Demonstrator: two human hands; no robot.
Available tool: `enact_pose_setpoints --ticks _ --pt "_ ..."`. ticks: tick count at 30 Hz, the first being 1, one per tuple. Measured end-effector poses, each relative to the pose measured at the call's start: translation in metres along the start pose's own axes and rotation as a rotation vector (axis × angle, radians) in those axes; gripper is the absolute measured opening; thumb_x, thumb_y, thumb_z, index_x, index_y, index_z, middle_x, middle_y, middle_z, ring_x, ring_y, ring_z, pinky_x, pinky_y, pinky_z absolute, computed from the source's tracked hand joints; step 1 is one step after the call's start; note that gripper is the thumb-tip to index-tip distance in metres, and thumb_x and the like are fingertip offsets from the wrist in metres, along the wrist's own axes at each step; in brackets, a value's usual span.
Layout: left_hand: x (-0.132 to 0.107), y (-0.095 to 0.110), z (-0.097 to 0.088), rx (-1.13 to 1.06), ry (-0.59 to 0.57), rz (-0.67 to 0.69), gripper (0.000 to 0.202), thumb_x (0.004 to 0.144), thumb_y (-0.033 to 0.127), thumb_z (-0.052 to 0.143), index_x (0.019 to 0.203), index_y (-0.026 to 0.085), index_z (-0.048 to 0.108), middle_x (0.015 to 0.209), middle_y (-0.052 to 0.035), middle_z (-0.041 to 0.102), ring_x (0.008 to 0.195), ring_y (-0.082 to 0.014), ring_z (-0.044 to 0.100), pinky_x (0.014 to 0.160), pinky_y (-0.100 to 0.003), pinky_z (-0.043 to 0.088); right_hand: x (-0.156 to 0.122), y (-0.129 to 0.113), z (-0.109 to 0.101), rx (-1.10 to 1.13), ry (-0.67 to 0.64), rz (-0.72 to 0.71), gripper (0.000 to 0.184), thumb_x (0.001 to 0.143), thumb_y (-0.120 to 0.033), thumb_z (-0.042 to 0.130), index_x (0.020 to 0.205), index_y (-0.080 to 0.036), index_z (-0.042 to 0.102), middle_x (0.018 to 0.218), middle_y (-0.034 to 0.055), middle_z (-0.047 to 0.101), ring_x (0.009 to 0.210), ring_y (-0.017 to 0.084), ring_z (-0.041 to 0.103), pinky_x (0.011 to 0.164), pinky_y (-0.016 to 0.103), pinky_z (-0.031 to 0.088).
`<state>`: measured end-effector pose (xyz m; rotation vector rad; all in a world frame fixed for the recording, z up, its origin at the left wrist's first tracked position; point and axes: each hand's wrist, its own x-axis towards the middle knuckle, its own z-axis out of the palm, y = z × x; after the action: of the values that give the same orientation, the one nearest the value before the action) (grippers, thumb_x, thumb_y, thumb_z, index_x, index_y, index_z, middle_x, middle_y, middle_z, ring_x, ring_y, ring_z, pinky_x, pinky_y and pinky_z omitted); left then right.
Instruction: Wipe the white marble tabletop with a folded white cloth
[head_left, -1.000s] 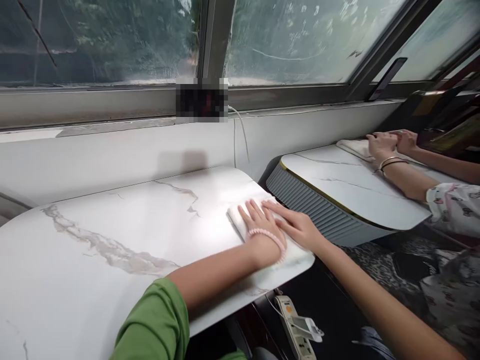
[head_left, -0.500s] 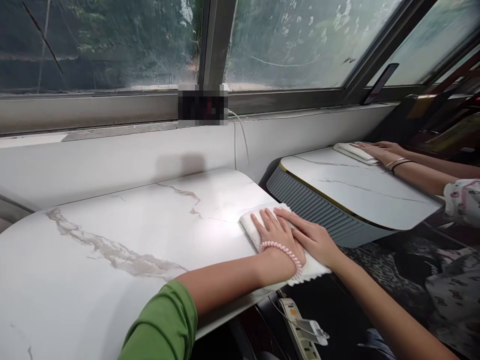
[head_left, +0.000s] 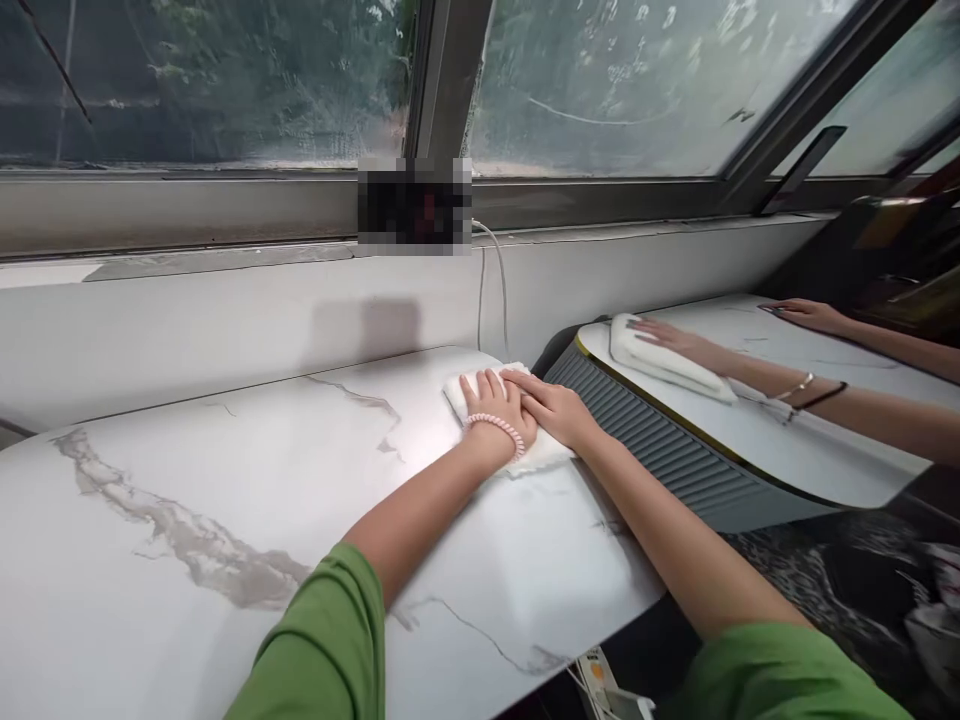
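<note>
A folded white cleaning cloth (head_left: pixel 550 456) lies at the far right part of a white marble-patterned tabletop (head_left: pixel 225 470). My left hand (head_left: pixel 496 405), with a pink coiled band at the wrist, presses flat on it, fingers spread. Beside it, my right hand (head_left: pixel 559 412) rests on the same cloth with fingers stretched out, its fingertips close to the left hand's. The hands cover much of the cloth. Neither hand is closed around it.
At the right, another person's hand (head_left: pixel 667 340) is on a white cloth (head_left: pixel 675 372) on a second marble-patterned table (head_left: pixel 817 440). A white wall and windows stand behind. A cable (head_left: pixel 504 290) hangs down the wall, and a power strip (head_left: pixel 595 675) is below the table's front edge.
Both my hands and the cloth have moved from the table's front right edge toward the wall. The other person's cloth has swept to the left across the second table, and the view has shifted slightly.
</note>
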<state>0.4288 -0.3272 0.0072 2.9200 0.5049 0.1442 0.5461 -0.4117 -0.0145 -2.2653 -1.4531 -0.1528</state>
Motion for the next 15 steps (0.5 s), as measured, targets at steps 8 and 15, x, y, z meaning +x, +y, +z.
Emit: enact_pose_setpoints --ticks 8,15 --pt "0.047 -0.055 0.000 0.025 0.037 -0.071 0.059 0.094 0.034 0.023 0.145 0.006 0.025 0.150 -0.0181 0.025 0.139 -0.0305 0.019 0.112 -0.056 0.004 0.074 -0.005 0.029 -0.033 0.020 -0.045 0.046 0.086 -0.024 0.035 0.127 -0.027 0.056 0.129 -0.0003 0.059 0.115 0.024 0.058 0.093 0.040 0.049" --pt "0.055 -0.067 0.006 0.080 0.126 -0.097 0.056 0.094 0.033 0.024 0.142 0.006 0.032 0.147 -0.0196 0.031 0.137 -0.0313 0.024 0.112 -0.056 0.008 0.087 -0.007 0.037 0.011 0.001 -0.059 0.047 0.086 -0.026 0.035 0.129 -0.025 0.054 0.131 0.0023 0.058 0.115 0.026 0.058 0.095 0.044 0.047"
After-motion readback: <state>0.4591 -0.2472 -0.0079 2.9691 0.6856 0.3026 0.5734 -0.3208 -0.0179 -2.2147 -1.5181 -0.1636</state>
